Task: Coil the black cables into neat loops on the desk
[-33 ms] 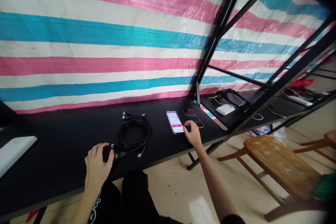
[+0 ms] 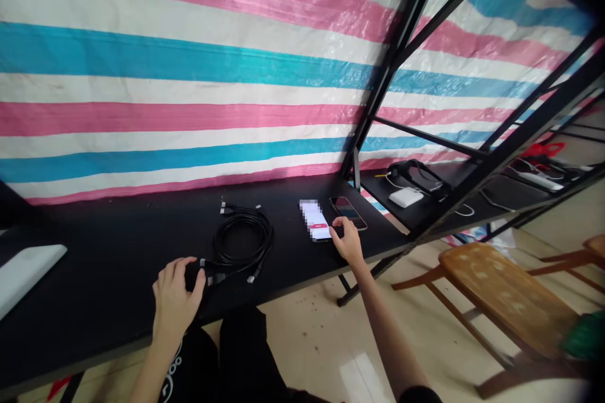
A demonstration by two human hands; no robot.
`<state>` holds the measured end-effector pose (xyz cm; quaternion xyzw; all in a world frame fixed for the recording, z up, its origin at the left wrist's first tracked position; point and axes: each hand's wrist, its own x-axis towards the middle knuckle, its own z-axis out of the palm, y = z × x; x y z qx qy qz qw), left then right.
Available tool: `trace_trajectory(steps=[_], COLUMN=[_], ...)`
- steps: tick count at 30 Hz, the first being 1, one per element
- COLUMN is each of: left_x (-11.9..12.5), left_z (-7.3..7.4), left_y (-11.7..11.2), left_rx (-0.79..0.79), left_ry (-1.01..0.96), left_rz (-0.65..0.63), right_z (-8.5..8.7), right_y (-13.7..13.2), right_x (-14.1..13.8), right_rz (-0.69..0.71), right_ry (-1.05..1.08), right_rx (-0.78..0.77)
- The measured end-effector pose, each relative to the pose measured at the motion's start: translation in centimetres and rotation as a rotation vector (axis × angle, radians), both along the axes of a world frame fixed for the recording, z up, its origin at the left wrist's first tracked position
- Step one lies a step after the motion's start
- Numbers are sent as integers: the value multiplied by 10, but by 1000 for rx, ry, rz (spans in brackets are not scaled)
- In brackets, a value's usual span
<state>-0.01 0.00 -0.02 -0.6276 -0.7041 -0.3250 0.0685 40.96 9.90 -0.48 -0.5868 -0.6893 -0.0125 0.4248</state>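
Observation:
My left hand [image 2: 177, 293] rests on the black desk, its fingers bent and the thumb apart, with nothing visible in it. Just right of it lies a coiled black cable [image 2: 267, 239], its several metal plug ends sticking out of the loop. Two of those plugs are close to my left fingertips. Over at the right, my right hand [image 2: 348, 243] is at the lower right edge of a phone [image 2: 312, 213] with a lit, partly blurred screen and a red button. Its thumb and fingers are apart. A second phone [image 2: 352, 209] with a dark screen lies behind that hand.
A white flat object [image 2: 31, 274] lies at the desk's left end. Black metal frame posts [image 2: 378, 91] rise beyond the phones. On the adjoining desk are a white box [image 2: 405, 197] and a black strapped device [image 2: 411, 171]. A wooden stool [image 2: 501, 289] stands to the right.

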Motion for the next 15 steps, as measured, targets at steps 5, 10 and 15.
trace_trajectory(steps=[5,10,15], left_x=[-1,-1,-1], left_z=[-1,0,0], left_y=[0,-1,-1], left_rx=[-11,-15,4], left_ry=[9,2,12], left_rz=[1,-4,-4], right_z=[0,-1,0], right_y=[0,0,0], right_x=[0,0,0], right_rz=[-2,-7,-1], right_ry=[4,7,9], right_rx=[-5,-9,-9])
